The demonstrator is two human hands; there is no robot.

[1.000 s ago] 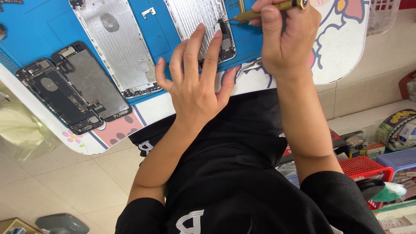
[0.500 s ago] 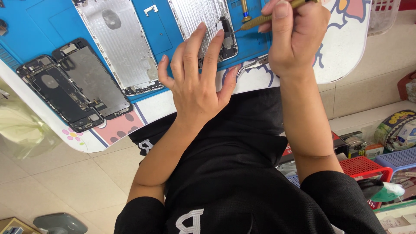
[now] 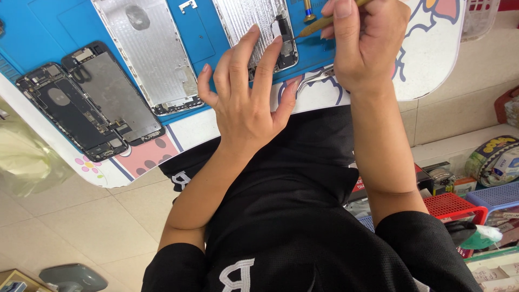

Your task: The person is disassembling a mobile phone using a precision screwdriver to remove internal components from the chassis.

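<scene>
— On the blue work mat (image 3: 43, 32), what is the left hand (image 3: 246, 103) doing?

— It lies spread, fingers apart, fingertips pressing on a silver phone housing (image 3: 254, 21) near the top middle. It clasps nothing; it only steadies the housing, with the little finger lower down at the mat's edge, touching the metal tweezers (image 3: 313, 78).

— And the right hand (image 3: 367, 43)?

— It is clenched around a yellow-handled tool (image 3: 324, 21). The tool slants down to the left, and its tip sits just beside the housing's right edge, near a small black part there.

— What else lies on the mat?

— 1 more silver housing (image 3: 151, 54) left of the first, lying flat and tilted. Further left, 2 dark opened phones (image 3: 89, 100) lie side by side, touching, their inner parts showing. A small white bracket (image 3: 187, 5) sits between the 2 silver housings at the top, and a short gold bit (image 3: 308, 11) stands just above the tool.

— What is the mat on?

— A white table (image 3: 432, 54) with cartoon drawings and a rounded edge. Below the table, on the right, a red basket (image 3: 454, 208) and a blue basket (image 3: 497, 194) sit among clutter on the floor.
</scene>
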